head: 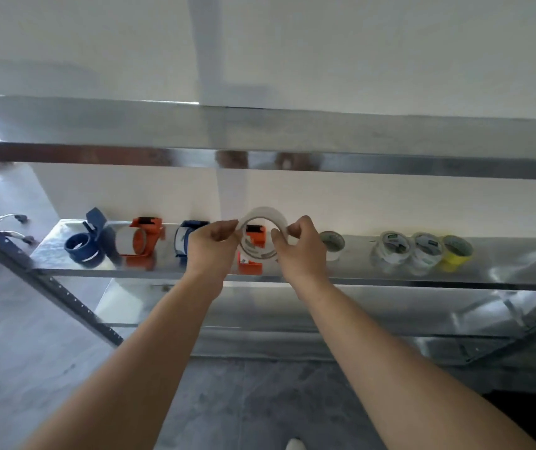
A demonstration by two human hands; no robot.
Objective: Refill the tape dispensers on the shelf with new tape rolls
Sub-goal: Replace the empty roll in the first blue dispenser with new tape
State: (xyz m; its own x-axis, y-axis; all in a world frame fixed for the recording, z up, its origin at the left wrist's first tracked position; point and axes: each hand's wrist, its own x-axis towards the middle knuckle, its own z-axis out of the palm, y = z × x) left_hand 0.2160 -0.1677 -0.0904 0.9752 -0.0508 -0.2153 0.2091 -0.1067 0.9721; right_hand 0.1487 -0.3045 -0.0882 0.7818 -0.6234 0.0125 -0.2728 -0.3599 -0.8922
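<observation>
Both my hands hold a clear tape roll (264,214) up in front of the metal shelf (341,275). My left hand (212,245) pinches its left edge, and my right hand (299,246) grips its right side. Through the roll's hole shows an orange tape dispenser (251,266) standing on the shelf behind it. To the left stand a blue dispenser (185,240), an orange dispenser (143,238) with a roll in it, and a dark blue dispenser (89,241). On the right sit a single tape roll (332,243) and three more rolls (422,251), one of them yellow.
An upper shelf rail (260,157) runs across just above my hands. A lower metal shelf (357,323) lies below. A slanted shelf post (42,280) stands at the left. Grey floor (260,401) lies underneath.
</observation>
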